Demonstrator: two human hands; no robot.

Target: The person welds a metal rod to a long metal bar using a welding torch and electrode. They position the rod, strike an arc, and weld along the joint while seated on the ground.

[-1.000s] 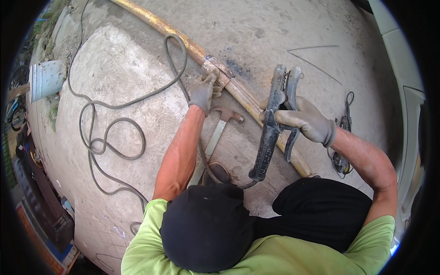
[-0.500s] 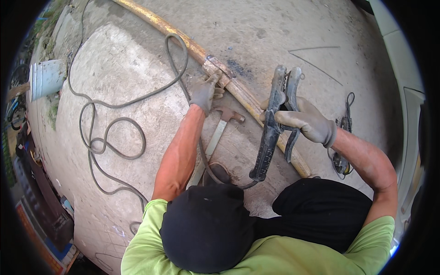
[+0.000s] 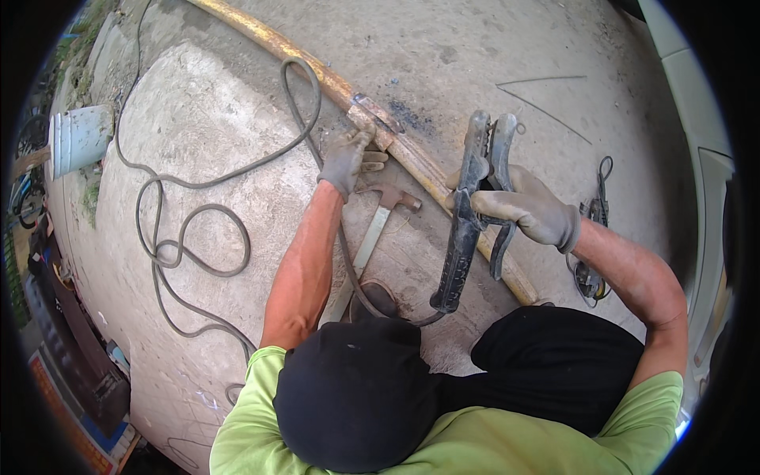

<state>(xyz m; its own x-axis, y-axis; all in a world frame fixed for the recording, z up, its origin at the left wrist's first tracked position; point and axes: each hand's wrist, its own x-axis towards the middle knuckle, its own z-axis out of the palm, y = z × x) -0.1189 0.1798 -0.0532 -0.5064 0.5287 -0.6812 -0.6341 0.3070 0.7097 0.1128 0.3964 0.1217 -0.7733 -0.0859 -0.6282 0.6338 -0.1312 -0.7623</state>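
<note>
Gloved fingers [image 3: 492, 207] of the right hand [image 3: 522, 210] are wrapped tight around a long black clamp-like holder [image 3: 463, 229], gripping it near its upper end so its jaws point away from the person and its handle slants down toward the knees, above the pipe. A dark cable [image 3: 198, 210] leaves the handle's lower end and loops across the concrete ground [image 3: 198, 119]. The left hand [image 3: 348, 158], also gloved, presses with curled fingers on a small metal piece [image 3: 372, 111] on the long rusty yellow pipe [image 3: 396, 142]. A hammer [image 3: 380, 218] lies on the ground just beside that hand, between the arms.
</note>
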